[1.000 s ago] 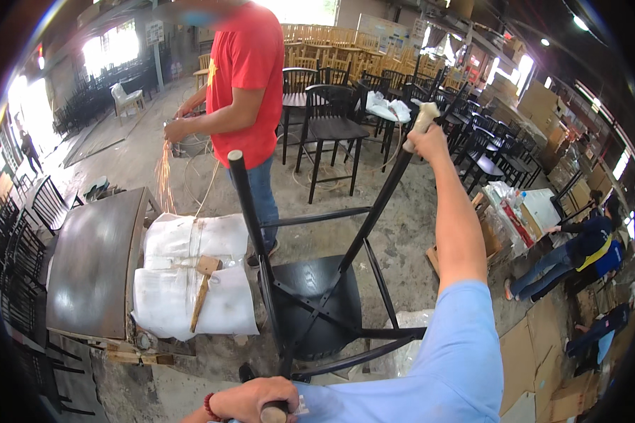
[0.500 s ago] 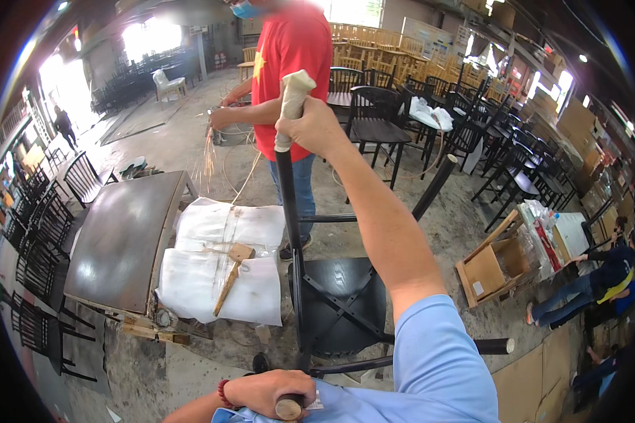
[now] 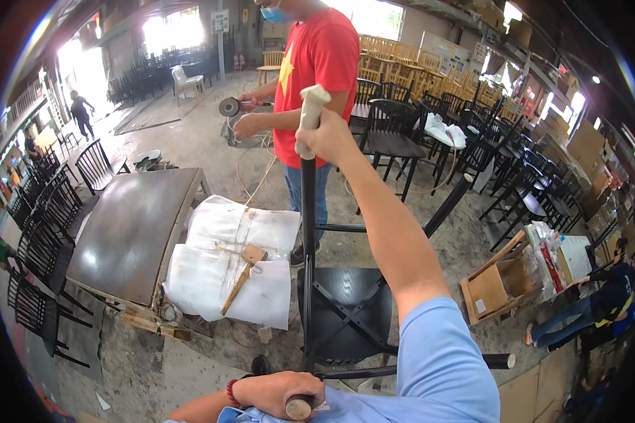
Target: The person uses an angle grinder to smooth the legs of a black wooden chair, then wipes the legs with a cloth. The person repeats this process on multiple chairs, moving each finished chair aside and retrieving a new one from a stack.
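Note:
A black wooden chair point(image 3: 347, 304) is upended in front of me, with the crossed braces under its seat facing up. My right hand point(image 3: 324, 137) is closed around a cream-coloured wrap point(image 3: 315, 100), possibly foam or cloth, over the end of one black chair leg point(image 3: 308, 211). Down at my body, my left hand point(image 3: 279, 393), with a red bead bracelet on its wrist, grips the end of another leg point(image 3: 298, 407); the bare wood of its tip shows. Two more legs stick out to the right, one high point(image 3: 448, 206) and one low point(image 3: 490, 362).
A wooden mallet point(image 3: 245, 277) lies on white foam sheeting point(image 3: 264, 299) beside a dark tabletop point(image 3: 130, 225). Beyond the chair a person in red point(image 3: 324, 67) holds an angle grinder point(image 3: 238, 106). Black chairs point(image 3: 395, 130) stand far right; a wooden cabinet point(image 3: 497, 287) is nearer.
The view has shifted a little, with both hands keeping their grips. The co-worker's sparks have stopped and the grinder is now plainly visible, held higher.

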Demonstrator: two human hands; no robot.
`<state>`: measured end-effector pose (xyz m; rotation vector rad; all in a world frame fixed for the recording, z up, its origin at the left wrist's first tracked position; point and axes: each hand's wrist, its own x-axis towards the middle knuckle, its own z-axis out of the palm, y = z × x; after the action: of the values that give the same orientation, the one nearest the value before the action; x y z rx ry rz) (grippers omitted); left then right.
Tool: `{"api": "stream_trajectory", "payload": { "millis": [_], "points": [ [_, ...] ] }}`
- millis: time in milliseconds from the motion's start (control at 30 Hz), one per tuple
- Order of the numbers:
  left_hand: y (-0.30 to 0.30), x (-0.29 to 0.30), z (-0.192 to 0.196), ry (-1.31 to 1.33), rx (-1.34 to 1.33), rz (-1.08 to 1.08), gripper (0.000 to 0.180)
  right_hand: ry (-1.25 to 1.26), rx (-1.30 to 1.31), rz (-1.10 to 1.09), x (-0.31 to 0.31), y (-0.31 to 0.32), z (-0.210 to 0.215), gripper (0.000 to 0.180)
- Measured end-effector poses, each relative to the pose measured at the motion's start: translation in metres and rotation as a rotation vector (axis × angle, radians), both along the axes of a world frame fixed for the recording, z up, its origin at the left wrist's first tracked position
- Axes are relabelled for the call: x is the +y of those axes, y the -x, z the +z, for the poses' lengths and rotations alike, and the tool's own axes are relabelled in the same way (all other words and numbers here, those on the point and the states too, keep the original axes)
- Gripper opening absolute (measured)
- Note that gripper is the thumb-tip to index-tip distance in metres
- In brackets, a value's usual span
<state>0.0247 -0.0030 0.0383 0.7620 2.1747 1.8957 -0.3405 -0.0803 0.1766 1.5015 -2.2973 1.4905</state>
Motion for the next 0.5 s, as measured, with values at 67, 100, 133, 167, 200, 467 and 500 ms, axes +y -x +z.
{"api": "stream_trajectory", "payload": {
  "millis": [67, 100, 133, 167, 200, 467, 500],
  "points": [
    [0.004, -0.003, 0.001, -0.001, -0.01, -0.046, 0.018, -0.029, 0.182, -0.163, 0.005, 0.015, 0.001, 0.034],
    [0.005, -0.001, 0.0, 0.001, 0.007, -0.052, 0.018, -0.044, 0.271, -0.243, 0.009, 0.021, 0.002, 0.034],
    [0.003, 0.001, -0.001, 0.012, 0.01, -0.025, 0.017, -0.013, 0.119, -0.143, 0.006, 0.012, 0.003, 0.034],
    [-0.001, 0.002, 0.0, 0.022, 0.011, 0.002, 0.017, 0.015, -0.034, -0.039, 0.004, 0.003, 0.003, 0.034],
    [0.0, 0.001, -0.001, 0.032, 0.0, -0.017, 0.018, 0.037, -0.168, 0.035, 0.01, 0.004, 0.004, 0.034],
    [-0.006, 0.002, -0.003, 0.028, -0.039, 0.013, 0.02, -0.089, 0.004, -0.04, -0.004, -0.007, -0.005, 0.038],
    [0.004, -0.001, 0.0, 0.069, -0.024, -0.067, 0.02, -0.064, 0.339, -0.215, 0.009, 0.018, -0.001, 0.035]
  ]
}}
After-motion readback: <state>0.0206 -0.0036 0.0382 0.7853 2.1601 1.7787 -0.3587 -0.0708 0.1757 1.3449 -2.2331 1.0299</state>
